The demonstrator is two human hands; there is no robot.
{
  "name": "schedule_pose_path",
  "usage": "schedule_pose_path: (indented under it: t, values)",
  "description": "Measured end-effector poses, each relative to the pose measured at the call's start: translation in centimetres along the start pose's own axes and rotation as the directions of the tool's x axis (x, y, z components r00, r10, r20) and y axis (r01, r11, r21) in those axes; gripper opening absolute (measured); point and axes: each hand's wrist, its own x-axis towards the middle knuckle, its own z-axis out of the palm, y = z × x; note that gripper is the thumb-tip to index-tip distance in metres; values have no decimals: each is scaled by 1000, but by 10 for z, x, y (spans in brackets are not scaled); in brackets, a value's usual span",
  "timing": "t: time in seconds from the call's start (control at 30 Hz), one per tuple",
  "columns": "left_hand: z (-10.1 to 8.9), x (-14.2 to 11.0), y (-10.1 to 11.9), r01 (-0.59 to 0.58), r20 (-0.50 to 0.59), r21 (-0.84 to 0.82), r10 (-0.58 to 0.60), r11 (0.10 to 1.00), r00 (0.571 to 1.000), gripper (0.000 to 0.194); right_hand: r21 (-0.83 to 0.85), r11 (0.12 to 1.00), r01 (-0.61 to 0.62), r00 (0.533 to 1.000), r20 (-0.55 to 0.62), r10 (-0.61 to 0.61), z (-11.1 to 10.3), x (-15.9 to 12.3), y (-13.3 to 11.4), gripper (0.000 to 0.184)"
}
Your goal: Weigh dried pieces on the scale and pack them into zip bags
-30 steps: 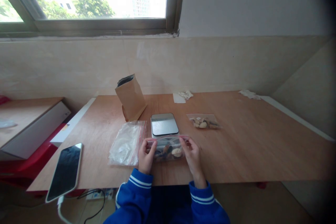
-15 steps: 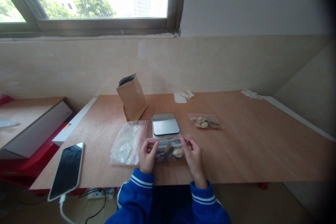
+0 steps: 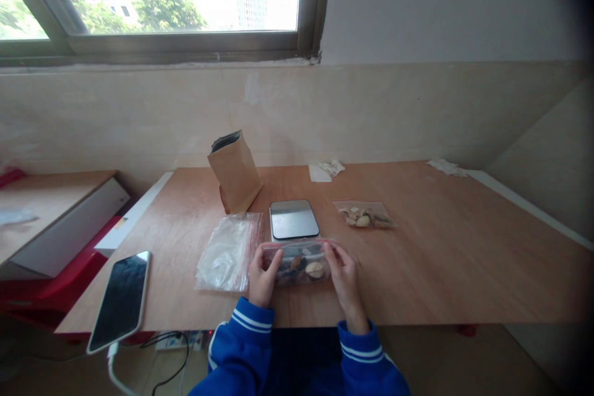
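A clear zip bag with a red seal strip [image 3: 299,263] lies on the wooden table [image 3: 440,260] near its front edge, filled with brown and pale pieces. My left hand [image 3: 261,278] pinches its left end and my right hand [image 3: 342,272] pinches its right end, fingers closed on the top strip. Just behind the bag sits a small flat scale [image 3: 293,220] with a shiny top. Blue sleeves with white stripes cover both wrists.
A pile of empty clear zip bags [image 3: 226,250] lies left of my hands. A brown paper pouch [image 3: 234,171] stands behind it. Another filled bag [image 3: 364,215] lies right of the scale. A phone [image 3: 120,300] on a cable rests at the front left corner. Crumpled tissues [image 3: 325,169] lie at the back.
My hands have slid slightly inward along the bag's top strip. The view has drifted a little; nothing else on the table has moved.
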Motion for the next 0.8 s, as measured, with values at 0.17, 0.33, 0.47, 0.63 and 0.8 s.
schedule_pose_path:
  t: [0.17,0.33,0.47,0.63,0.8]
  values:
    - [0,1,-1,-15,-1,35,15,999,1000,24,-40,998,55,998,10,-55,0,0,0,34]
    - [1,1,0,-7,7,26,7,1000,1000,23,-87,988,125,991,-32,-128,1,1,3,31]
    - [1,1,-1,-4,-7,10,4,1000,1000,24,-56,993,101,995,-19,-102,1,-1,0,30]
    - [0,3,-4,32,12,-42,-31,999,999,25,97,995,8,996,92,-17,0,-4,-5,25]
    - [0,2,-5,36,48,-40,-34,999,998,25,126,991,-44,991,132,27,1,-3,-3,22]
